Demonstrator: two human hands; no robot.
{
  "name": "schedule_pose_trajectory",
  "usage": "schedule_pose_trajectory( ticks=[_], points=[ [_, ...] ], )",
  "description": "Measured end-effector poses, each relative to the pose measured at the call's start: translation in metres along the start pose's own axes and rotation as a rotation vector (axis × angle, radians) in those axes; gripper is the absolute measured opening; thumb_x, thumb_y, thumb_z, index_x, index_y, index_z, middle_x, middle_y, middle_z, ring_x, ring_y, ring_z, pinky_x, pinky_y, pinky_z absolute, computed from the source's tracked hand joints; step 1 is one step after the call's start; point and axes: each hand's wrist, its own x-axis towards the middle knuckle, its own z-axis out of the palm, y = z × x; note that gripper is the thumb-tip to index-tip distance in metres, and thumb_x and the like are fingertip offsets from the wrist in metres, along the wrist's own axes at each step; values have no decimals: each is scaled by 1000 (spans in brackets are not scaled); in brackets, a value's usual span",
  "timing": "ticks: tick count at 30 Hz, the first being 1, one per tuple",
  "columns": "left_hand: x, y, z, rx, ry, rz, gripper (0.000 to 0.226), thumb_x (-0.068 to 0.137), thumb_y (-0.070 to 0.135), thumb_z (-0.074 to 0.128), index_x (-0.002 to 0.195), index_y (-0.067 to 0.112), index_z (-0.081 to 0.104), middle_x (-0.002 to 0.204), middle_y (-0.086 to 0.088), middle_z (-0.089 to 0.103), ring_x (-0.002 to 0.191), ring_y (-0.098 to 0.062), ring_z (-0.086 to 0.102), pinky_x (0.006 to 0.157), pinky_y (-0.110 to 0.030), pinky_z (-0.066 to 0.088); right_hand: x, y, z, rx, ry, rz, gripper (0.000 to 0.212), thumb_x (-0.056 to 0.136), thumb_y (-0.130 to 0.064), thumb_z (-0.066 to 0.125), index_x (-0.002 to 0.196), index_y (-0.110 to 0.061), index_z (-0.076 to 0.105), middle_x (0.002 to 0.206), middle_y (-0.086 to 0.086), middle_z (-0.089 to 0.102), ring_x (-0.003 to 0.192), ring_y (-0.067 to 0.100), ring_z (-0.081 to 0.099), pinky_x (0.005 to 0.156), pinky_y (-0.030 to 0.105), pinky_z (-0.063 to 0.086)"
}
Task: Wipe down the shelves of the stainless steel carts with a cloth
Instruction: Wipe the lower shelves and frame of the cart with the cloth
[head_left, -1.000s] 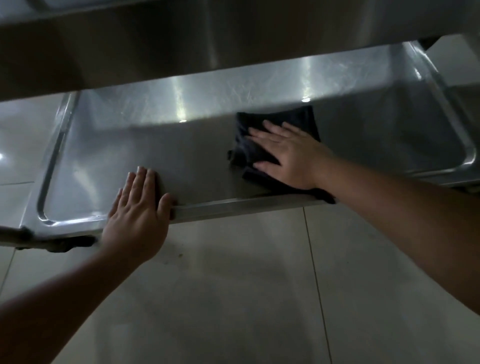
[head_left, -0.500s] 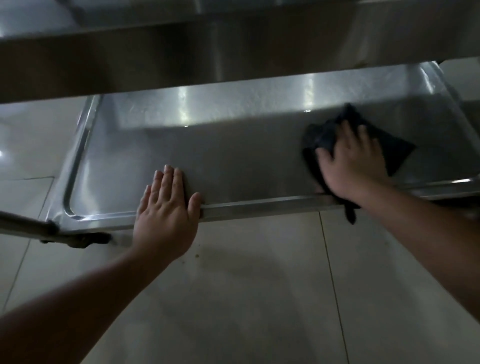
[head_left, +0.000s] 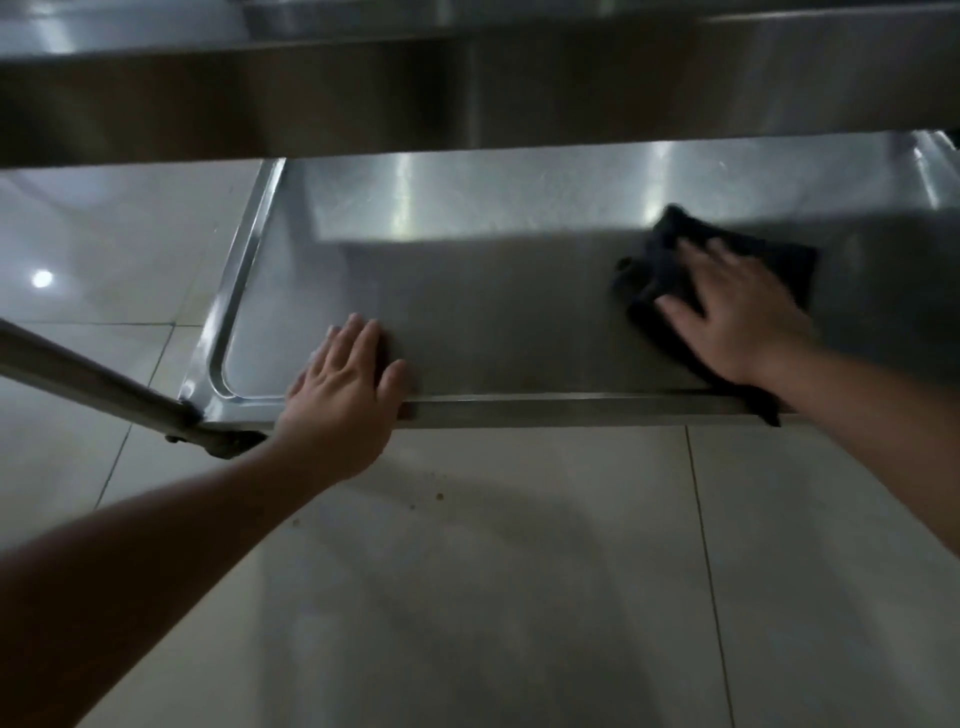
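Swept rightward, the cloth (head_left: 670, 270) lies under the flat-pressed right hand (head_left: 737, 317), its corner seemingly overhanging the shelf (head_left: 493, 312), liable to snag.

No legible text, label, brand, number or sign is shown on any surface in the view.

Shelf (head_left: 519, 332) right end cut off — cloth (head_left: 660, 265) partly under hand (head_left: 737, 317).

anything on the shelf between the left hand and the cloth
Nothing: in the head view, only bare steel shelf lies between the left hand and the cloth.
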Motion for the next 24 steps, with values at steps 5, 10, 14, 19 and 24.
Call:
schedule_pose_trajectory(
  ticks=[5, 10, 14, 19, 24],
  points=[
    [-6, -39, 4, 77, 46, -71, 83, 99, 73, 6, 168, 29, -6, 176, 7, -14, 159, -9, -19, 127, -36, -8, 33, 60, -3, 44, 42, 602, 90, 91, -67, 15, 163, -15, 23, 173, 3, 19, 159, 32, 13, 127, 55, 12],
    [-8, -38, 14, 105, 133, -63, 82, 101, 72, 2, 169, 26, -1, 177, 5, -10, 159, -9, -19, 126, -32, -11, 90, -25, 9, 59, -6, 531, 84, 94, -65, 18, 165, -19, 20, 174, -5, 12, 160, 30, 7, 127, 52, 6],
    [-8, -37, 15, 118, 153, -75, 83, 100, 72, -2, 169, 26, 0, 177, 5, -8, 159, -10, -17, 127, -33, -10, 113, -132, 14, 36, -84, 159, 82, 99, -63, 21, 165, -16, 16, 174, -1, 10, 160, 29, 5, 128, 51, 5],
    [-9, -36, 12, 80, 144, -78, 77, 103, 67, 1, 169, 27, 1, 177, 5, -8, 160, -9, -15, 128, -34, -8, 55, -207, 28, -33, -202, -407, 85, 95, -72, 15, 167, -25, 9, 174, -12, 4, 160, 15, -4, 129, 42, -2],
    [-9, -37, 9, 53, 121, -77, 79, 101, 69, -4, 169, 28, -2, 176, 7, -11, 160, -10, -17, 129, -36, -6, -16, -98, 19, -26, -157, -600, 76, 99, -65, 31, 165, -30, 19, 168, -18, 13, 159, 8, 3, 129, 34, 1]
  ],
)
